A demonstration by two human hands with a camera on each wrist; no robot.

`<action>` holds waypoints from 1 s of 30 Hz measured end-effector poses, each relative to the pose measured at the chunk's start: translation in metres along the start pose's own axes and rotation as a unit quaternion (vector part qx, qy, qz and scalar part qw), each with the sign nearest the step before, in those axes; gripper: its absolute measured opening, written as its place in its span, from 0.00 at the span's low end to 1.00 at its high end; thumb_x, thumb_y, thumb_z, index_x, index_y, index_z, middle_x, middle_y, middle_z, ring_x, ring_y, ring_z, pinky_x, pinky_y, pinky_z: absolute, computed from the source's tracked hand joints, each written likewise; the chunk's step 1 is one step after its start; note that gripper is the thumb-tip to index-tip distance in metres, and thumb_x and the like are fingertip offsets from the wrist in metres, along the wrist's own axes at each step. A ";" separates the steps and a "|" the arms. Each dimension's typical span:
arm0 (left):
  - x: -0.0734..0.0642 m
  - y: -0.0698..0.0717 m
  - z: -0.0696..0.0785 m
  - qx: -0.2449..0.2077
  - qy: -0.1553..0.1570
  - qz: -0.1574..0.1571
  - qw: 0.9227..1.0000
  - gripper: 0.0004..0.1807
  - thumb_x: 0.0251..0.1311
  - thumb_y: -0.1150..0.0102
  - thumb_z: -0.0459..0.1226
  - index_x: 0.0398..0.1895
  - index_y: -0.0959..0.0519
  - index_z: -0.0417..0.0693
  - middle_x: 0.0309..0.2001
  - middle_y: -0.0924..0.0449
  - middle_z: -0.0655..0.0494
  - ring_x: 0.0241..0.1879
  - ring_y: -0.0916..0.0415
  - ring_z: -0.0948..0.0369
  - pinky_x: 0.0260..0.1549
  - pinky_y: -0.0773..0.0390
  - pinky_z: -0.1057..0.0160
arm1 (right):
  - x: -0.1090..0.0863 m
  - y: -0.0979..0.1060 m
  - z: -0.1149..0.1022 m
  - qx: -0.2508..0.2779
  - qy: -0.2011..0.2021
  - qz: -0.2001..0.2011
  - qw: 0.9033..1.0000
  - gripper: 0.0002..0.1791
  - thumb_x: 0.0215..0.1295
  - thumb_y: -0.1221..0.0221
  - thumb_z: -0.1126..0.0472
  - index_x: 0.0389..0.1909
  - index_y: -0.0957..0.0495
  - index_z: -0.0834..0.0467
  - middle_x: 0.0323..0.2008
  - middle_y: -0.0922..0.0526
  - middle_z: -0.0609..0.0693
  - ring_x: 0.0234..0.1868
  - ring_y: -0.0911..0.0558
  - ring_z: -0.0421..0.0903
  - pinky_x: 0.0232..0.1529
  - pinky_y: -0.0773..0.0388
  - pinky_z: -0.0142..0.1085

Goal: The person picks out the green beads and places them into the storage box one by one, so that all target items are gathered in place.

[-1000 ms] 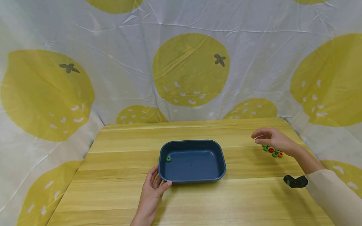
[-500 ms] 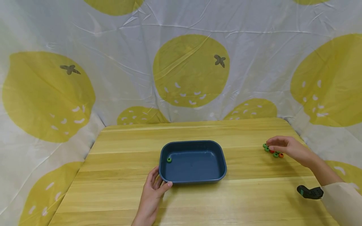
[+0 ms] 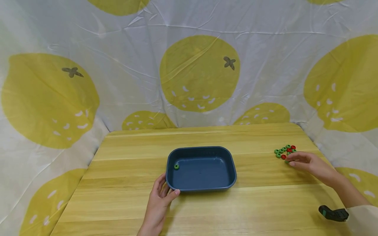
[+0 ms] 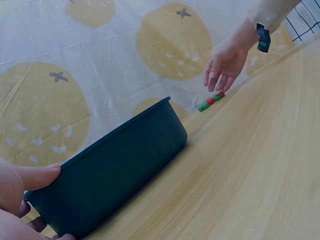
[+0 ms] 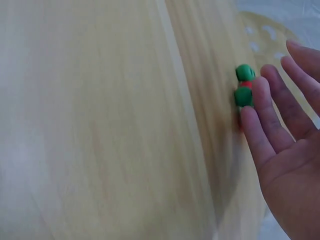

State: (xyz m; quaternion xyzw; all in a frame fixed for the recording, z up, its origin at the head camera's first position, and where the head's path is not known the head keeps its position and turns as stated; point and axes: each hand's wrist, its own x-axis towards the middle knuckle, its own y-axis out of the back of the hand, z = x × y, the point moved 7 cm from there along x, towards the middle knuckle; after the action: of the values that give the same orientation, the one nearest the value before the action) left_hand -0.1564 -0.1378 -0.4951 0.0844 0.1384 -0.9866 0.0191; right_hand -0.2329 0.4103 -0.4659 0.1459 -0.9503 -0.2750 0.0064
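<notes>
Clearly, the small green and red beads (image 3: pixel 279 155) sit clustered at the right of the head view, on the wooden surface (image 3: pixel 224 216). The right hand (image 3: pixel 319 168) is over their near edge, its fingers loosely spread, with nothing visibly pinched. At lower centre, the left hand (image 3: pixel 157 203) grips the near left corner of the blue tray (image 3: pixel 203 175) — one green bead (image 3: pixel 176 167) lies inside, toward its left wall. The beads look light, hard and prone to roll (probably slick, too) — best pinched one at a time across their sides, between thumb and fingertip.
</notes>
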 end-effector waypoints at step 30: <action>0.000 -0.001 0.002 0.001 0.002 0.001 1.000 0.47 0.62 0.30 0.27 0.80 0.46 0.43 0.79 0.48 0.45 0.76 0.46 0.45 0.60 0.25 0.64 | 0.010 0.005 0.035 -0.123 -0.014 0.107 0.987 0.22 0.68 0.31 0.56 0.54 0.19 0.69 0.69 0.39 0.76 0.69 0.45 0.80 0.63 0.49 0.76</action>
State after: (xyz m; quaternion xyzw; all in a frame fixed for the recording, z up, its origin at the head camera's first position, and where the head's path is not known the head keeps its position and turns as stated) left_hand -0.1564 -0.1371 -0.4927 0.0865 0.1370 -0.9866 0.0194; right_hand -0.2477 0.4301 -0.4939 0.0376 -0.9195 -0.3893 0.0399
